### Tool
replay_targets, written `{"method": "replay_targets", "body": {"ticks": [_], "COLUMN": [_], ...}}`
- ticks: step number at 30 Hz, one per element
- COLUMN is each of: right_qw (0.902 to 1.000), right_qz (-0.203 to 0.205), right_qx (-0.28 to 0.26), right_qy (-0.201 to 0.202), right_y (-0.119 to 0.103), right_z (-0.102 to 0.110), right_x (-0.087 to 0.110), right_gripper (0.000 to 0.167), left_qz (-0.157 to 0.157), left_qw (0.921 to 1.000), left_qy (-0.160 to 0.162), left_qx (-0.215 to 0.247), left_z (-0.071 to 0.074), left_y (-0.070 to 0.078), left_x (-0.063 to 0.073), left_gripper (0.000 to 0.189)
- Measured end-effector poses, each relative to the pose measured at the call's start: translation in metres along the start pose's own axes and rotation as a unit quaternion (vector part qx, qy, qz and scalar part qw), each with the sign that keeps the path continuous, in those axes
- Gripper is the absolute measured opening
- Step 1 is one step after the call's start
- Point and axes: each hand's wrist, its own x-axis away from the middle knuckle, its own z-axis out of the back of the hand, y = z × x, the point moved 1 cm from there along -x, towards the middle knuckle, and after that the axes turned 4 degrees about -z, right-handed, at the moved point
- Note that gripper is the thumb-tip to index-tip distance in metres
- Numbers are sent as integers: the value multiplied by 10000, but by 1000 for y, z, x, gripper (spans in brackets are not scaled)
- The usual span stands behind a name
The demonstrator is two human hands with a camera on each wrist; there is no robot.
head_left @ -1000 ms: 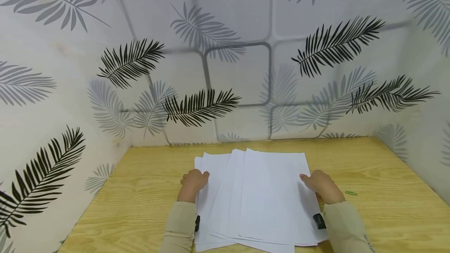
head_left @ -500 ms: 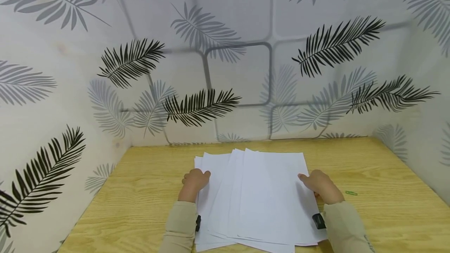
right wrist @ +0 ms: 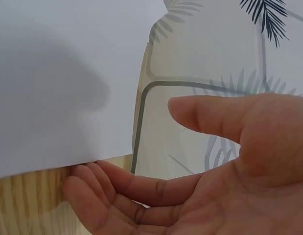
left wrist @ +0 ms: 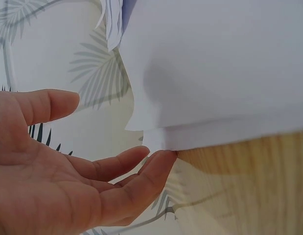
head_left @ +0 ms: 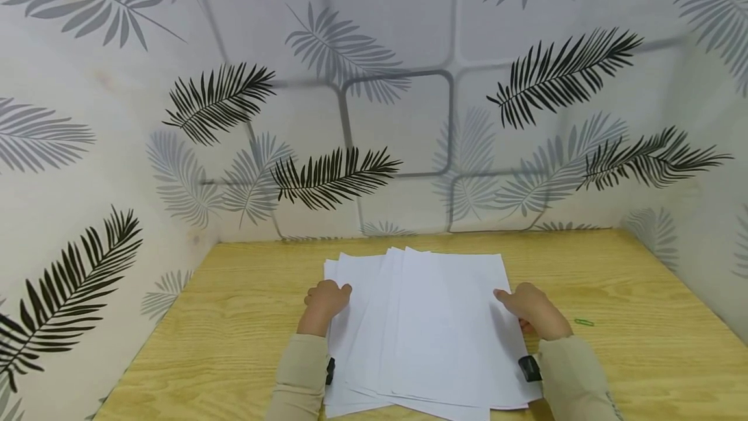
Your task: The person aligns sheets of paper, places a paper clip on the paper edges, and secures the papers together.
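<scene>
A loose pile of white paper sheets (head_left: 444, 323) lies fanned out on the wooden table, its edges uneven. At the pile's left side is my left hand (head_left: 329, 299); in the left wrist view its fingertips (left wrist: 161, 159) touch the paper edge while the thumb stands apart above. My right hand (head_left: 530, 307) is at the opposite edge. In the right wrist view, the fingertips (right wrist: 85, 174) meet the lower edge of the paper (right wrist: 53, 98), and the thumb is raised away from it. Neither hand pinches a sheet.
A green paper clip (head_left: 584, 322) lies on the table (head_left: 234, 330) to the right of my right hand. Leaf-patterned walls (head_left: 397, 122) stand behind and at both sides of the table. A black wrist device (head_left: 530, 368) shows at the right sleeve.
My right hand has shifted slightly left, and the top sheets' right edge has moved left with it. My left hand has moved slightly right.
</scene>
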Motion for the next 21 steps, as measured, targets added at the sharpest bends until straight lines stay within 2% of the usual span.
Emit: {"method": "replay_targets", "body": {"ticks": [6,12,21], "right_qw": [10000,9997,9999], "right_qz": [29,-157,44], "right_qx": [38,-83,-41], "right_qy": [-60,-138,-106], "right_y": [0,-1,-2], "right_z": [-1,-3,-7], "right_x": [-1,-2,-4], "right_gripper": [53,53,53], "left_qz": [0,109,38], "left_qw": [10000,9999,9998], "left_qy": [13,-36,-129], "left_qx": [55,99,115], "left_z": [0,1,2], "left_y": [1,5,8], "left_x": [1,4,6], "left_gripper": [48,50,50]}}
